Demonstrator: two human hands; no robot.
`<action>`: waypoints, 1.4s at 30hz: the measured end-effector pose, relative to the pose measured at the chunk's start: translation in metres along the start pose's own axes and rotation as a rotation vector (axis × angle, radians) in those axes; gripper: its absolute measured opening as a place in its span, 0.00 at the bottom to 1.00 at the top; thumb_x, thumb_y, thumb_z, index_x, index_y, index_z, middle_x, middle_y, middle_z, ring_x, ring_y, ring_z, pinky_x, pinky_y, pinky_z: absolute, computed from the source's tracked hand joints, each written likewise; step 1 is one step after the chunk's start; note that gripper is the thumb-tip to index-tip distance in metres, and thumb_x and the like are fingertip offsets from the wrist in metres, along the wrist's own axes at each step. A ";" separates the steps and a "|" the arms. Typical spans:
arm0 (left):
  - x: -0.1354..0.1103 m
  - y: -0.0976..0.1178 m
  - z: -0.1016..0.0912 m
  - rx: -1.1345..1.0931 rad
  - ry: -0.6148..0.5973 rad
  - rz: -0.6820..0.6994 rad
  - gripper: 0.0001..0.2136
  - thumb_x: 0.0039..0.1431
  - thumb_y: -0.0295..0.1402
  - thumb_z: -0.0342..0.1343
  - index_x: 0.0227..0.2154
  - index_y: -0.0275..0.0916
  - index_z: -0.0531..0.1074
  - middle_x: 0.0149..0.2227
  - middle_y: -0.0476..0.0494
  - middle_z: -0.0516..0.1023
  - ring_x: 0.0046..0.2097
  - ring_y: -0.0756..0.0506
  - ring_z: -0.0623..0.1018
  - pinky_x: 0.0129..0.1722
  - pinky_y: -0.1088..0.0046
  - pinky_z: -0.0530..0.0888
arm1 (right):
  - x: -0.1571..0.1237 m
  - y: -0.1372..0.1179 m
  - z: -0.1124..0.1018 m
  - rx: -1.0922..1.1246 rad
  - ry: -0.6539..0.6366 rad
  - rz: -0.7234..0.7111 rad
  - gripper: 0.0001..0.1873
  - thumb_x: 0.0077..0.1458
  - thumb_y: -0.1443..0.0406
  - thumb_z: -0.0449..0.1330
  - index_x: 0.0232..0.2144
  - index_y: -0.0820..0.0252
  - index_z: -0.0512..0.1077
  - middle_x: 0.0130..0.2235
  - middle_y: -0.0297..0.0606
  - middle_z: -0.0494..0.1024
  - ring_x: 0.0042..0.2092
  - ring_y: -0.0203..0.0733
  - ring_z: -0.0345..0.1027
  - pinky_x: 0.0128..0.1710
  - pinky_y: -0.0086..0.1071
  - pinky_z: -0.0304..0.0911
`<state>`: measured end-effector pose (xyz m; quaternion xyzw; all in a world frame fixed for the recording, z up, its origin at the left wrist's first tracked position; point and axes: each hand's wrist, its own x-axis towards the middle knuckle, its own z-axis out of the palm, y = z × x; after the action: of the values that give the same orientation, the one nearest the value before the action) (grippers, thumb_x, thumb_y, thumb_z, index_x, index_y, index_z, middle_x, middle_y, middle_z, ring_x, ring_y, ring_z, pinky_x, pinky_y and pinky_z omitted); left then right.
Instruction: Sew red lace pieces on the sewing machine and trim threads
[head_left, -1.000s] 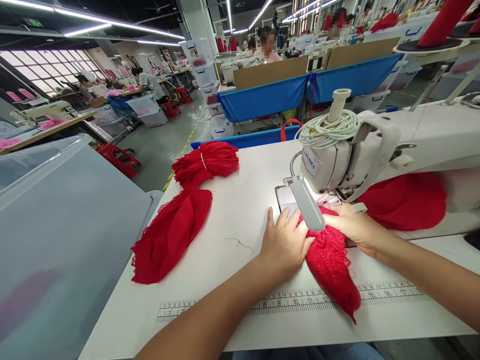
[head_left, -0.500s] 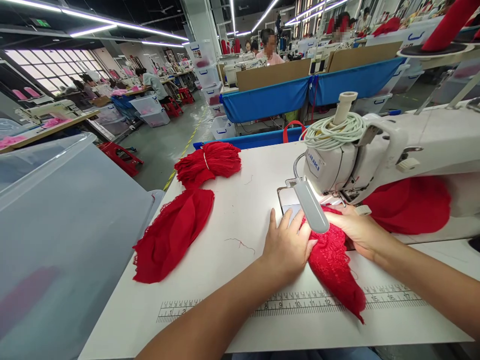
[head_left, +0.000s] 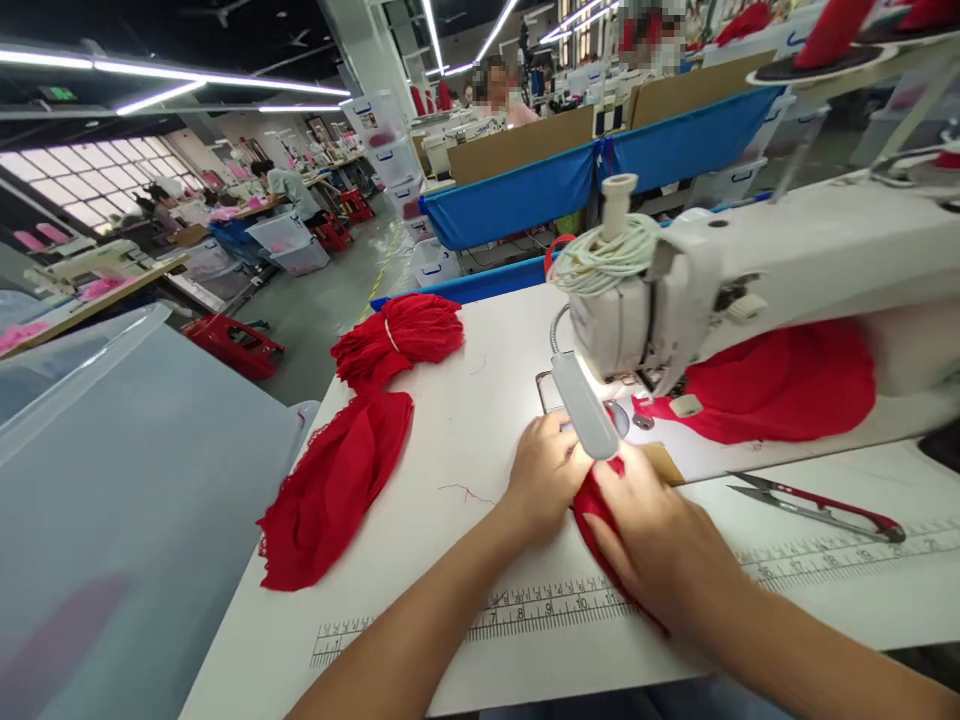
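White sewing table (head_left: 480, 400) with a printed ruler (head_left: 555, 606) along its near edge, amid rows of workstations. Bright red lace piece (head_left: 592, 505), bunched into a small crumpled wad just in front of the sewing machine (head_left: 675, 290), mostly hidden between both hands: left hand (head_left: 544, 475) curled with fingers gripping its left edge, right hand (head_left: 649, 540) closed over it from the right. Nearby: more red fabric (head_left: 334, 490) at left, a tied red bundle (head_left: 397, 335), red-handled snips (head_left: 817, 500) at right.
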<state>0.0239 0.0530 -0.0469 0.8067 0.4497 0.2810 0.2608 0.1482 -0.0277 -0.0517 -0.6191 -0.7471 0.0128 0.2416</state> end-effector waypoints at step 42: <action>0.033 0.005 -0.002 -0.046 -0.075 -0.235 0.11 0.48 0.39 0.64 0.28 0.38 0.69 0.25 0.52 0.70 0.27 0.49 0.70 0.29 0.74 0.66 | -0.002 0.008 -0.025 0.213 -0.347 -0.208 0.21 0.42 0.80 0.54 0.38 0.62 0.74 0.44 0.45 0.76 0.36 0.44 0.71 0.30 0.34 0.61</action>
<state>0.0400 0.0797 -0.0351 0.7522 0.5245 0.2282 0.3272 0.1650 -0.0352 -0.0327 -0.4985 -0.8316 0.1728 0.1733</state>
